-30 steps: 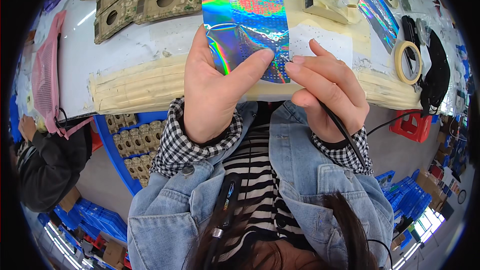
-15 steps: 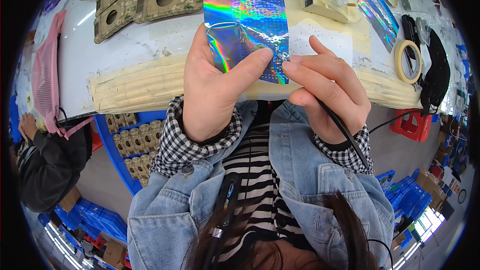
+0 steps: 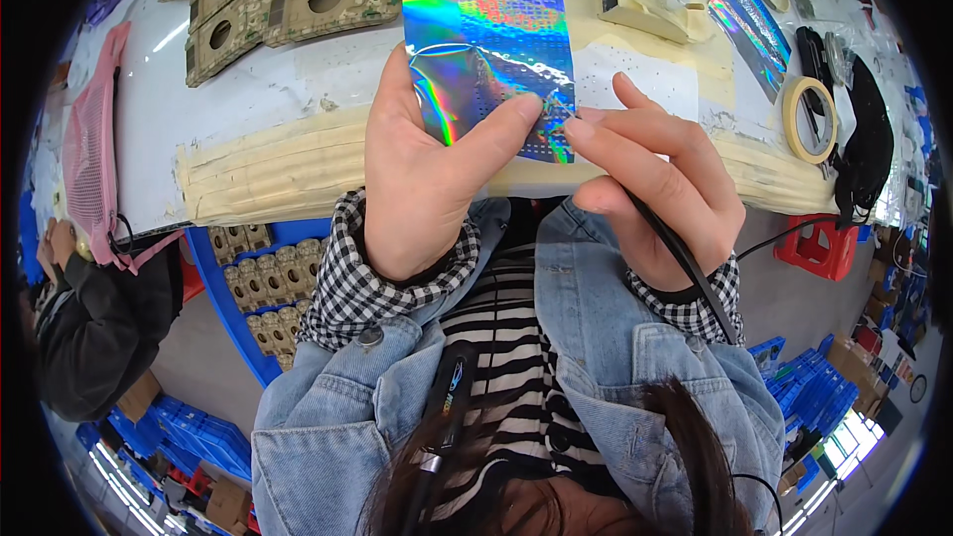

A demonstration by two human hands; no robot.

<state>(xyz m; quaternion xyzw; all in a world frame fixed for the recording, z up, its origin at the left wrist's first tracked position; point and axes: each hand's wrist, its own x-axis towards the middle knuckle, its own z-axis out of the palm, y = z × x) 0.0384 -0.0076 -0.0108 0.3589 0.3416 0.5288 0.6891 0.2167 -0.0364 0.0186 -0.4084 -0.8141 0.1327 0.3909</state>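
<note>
My left hand (image 3: pixel 422 164) is closed on a shiny blue holographic sheet (image 3: pixel 486 25), its thumb pressed on the front and the other fingers mostly behind it. Rows of small dots or cut-outs cover much of the sheet, and its lower left is creased. My right hand (image 3: pixel 665 174) pinches a slim black tool (image 3: pixel 680 253) that looks like tweezers. The tool's rear end runs back past my wrist. Its fine tip is near the sheet's lower right edge, close to my left thumb. Whether the tip holds anything is too small to tell.
Camouflage-patterned parts with round holes (image 3: pixel 333 2) lie at the far left. A cream-coloured block-shaped device (image 3: pixel 645 8), another holographic sheet (image 3: pixel 749 30) and a tape roll (image 3: pixel 809 119) sit to the right. A blue tray (image 3: pixel 220 283) of similar parts is below the table edge. Another person's sleeve (image 3: pixel 109 323) shows at left.
My right hand has shifted slightly right and down with the tool. The sheet has tilted a little, changing its reflections, while my left hand stays nearly still.
</note>
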